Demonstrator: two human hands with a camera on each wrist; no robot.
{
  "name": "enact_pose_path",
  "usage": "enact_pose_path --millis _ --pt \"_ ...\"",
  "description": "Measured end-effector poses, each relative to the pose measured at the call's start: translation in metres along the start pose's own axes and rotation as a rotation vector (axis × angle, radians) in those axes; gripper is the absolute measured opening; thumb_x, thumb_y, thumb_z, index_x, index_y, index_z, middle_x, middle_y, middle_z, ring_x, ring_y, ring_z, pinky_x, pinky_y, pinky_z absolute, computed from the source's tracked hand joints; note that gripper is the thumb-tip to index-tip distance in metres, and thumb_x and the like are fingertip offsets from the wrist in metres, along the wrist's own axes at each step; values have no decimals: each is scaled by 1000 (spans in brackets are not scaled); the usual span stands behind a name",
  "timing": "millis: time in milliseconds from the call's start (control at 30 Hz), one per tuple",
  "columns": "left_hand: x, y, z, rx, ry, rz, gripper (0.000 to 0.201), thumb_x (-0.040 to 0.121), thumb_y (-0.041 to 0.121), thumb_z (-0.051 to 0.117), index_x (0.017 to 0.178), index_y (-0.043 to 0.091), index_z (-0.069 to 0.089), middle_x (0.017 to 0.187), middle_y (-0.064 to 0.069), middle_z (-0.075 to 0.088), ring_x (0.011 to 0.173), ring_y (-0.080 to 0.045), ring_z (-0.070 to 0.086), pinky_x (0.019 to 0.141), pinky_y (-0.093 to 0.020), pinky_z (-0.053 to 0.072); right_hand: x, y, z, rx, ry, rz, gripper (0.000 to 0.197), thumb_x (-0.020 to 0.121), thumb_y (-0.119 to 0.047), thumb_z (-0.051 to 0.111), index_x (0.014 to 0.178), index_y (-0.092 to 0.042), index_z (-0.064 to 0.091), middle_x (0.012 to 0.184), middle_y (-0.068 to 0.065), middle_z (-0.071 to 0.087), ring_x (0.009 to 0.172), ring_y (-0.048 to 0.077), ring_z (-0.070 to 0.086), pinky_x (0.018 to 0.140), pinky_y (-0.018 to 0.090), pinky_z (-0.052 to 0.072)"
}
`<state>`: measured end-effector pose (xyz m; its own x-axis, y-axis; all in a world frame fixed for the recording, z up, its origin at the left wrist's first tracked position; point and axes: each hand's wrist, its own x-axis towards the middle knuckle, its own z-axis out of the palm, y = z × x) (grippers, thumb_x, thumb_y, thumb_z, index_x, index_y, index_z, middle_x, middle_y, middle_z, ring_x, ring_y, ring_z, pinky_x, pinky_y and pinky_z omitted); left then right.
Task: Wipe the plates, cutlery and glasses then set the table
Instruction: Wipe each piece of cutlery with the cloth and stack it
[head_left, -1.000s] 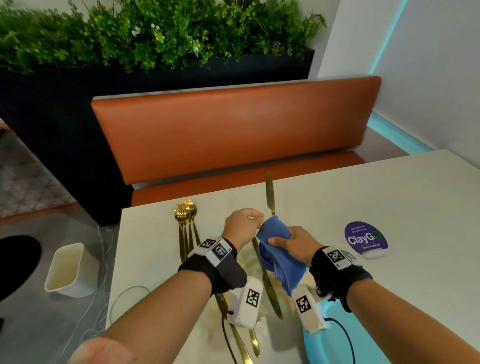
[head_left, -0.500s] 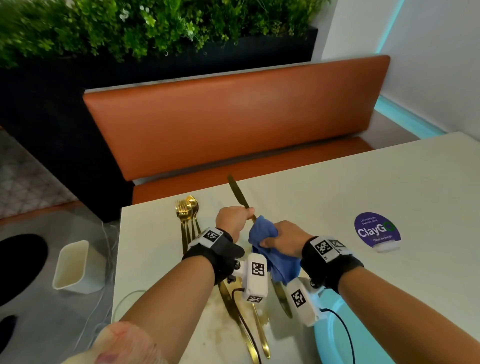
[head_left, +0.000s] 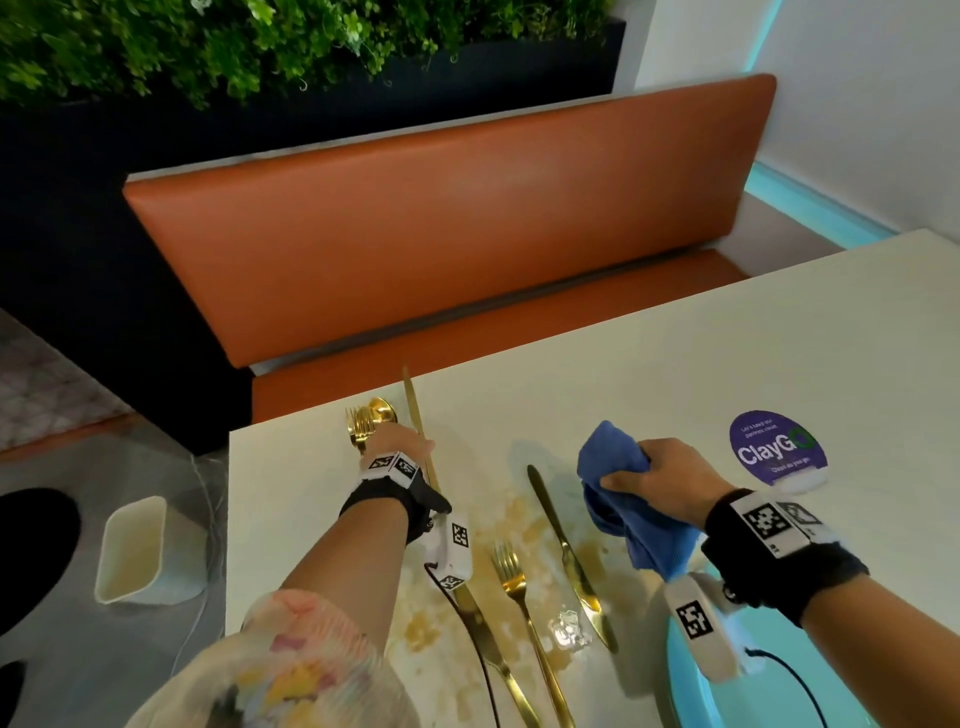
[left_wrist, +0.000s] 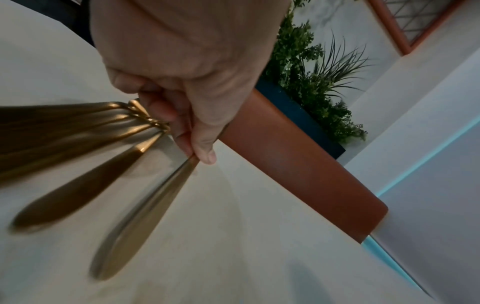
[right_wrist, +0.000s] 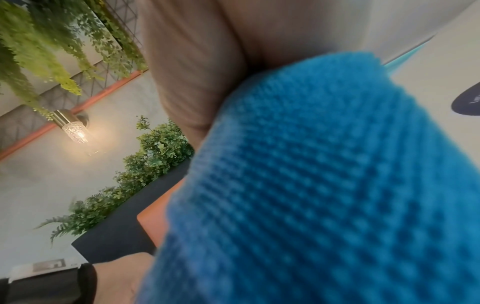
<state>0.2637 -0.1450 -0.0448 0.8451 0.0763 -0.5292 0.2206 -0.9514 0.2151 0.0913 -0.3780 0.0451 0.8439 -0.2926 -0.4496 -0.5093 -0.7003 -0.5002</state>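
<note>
My left hand grips a gold knife near the table's far left edge, blade pointing away. It is right beside a cluster of gold cutlery lying there. In the left wrist view my thumb and fingers pinch that knife's handle over the other handles. My right hand holds a bunched blue cloth above the table; the cloth fills the right wrist view. A second knife, a fork and a third knife lie between my arms.
Brown stains mark the white table around the loose cutlery. A teal plate sits at the near right under my wrist. A purple ClayGo sticker lies right of the cloth. An orange bench runs beyond; a white bin stands on the floor.
My hands have parted. The left hand carried the knife out of the cloth and leftward to the cutlery cluster. The right hand moved right with the cloth.
</note>
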Motion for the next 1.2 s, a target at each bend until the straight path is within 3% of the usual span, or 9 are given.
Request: enact_pose_path --millis 167,367,433,567,733,900,1000,1100,1200 --pt "7 -8 18 -19 38 -57 49 85 43 64 113 4 59 118 -13 63 109 -31 60 97 -39 48 0 9 6 4 24 34 20 85 -32 64 83 -12 60 80 4 60 66 14 51 53 14 35" --pt "-8 -3 18 38 157 26 37 87 44 59 99 9 62 105 -9 68 98 -27 63 83 -34 47 -6 12 10 37 36 55 21 85 -33 63 84 -12 61 80 4 61 71 17 53 57 22 37" --pt "-17 0 15 30 149 59 40 87 46 57 98 8 62 102 -9 67 96 -27 64 81 -34 48 -9 11 9 41 40 61 22 85 -33 63 84 -11 60 81 4 60 74 20 53 64 25 38" --pt "-49 8 23 62 62 144 37 87 43 59 92 7 62 106 -10 68 98 -27 64 75 -31 48 -18 11 6 59 33 72 25 85 -33 62 87 -8 61 84 6 62 77 22 55 66 26 38" --pt "-97 11 72 124 -122 132 43 91 32 56 124 4 55 127 -11 58 117 -28 57 97 -37 49 -34 15 5 51 12 74 37 86 -34 61 104 -2 63 101 14 66 85 24 56 75 29 41" --pt "-148 9 110 266 -260 165 46 97 32 47 134 4 46 137 -12 51 126 -28 50 106 -38 41 -52 21 6 28 2 71 38 87 -35 60 106 -2 62 107 15 66 86 24 53 75 29 40" --pt "-159 4 122 226 -245 159 42 95 26 50 132 8 49 136 -9 53 127 -26 50 109 -40 38 -60 26 8 48 -34 80 42 85 -38 62 107 -3 61 105 14 65 87 25 55 79 32 43" --pt "-166 1 123 213 -236 146 41 98 20 40 137 7 43 141 -8 47 132 -25 45 113 -38 32 -63 33 14 142 -28 80 40 79 -37 70 102 -6 61 96 9 63 89 26 58 82 35 46" --pt "-169 -2 121 204 -251 187 40 97 20 37 130 3 52 131 -10 55 123 -27 52 106 -34 40 -66 42 21 277 -1 109 33 75 -31 75 92 -8 59 94 11 63 90 28 59 80 37 46"
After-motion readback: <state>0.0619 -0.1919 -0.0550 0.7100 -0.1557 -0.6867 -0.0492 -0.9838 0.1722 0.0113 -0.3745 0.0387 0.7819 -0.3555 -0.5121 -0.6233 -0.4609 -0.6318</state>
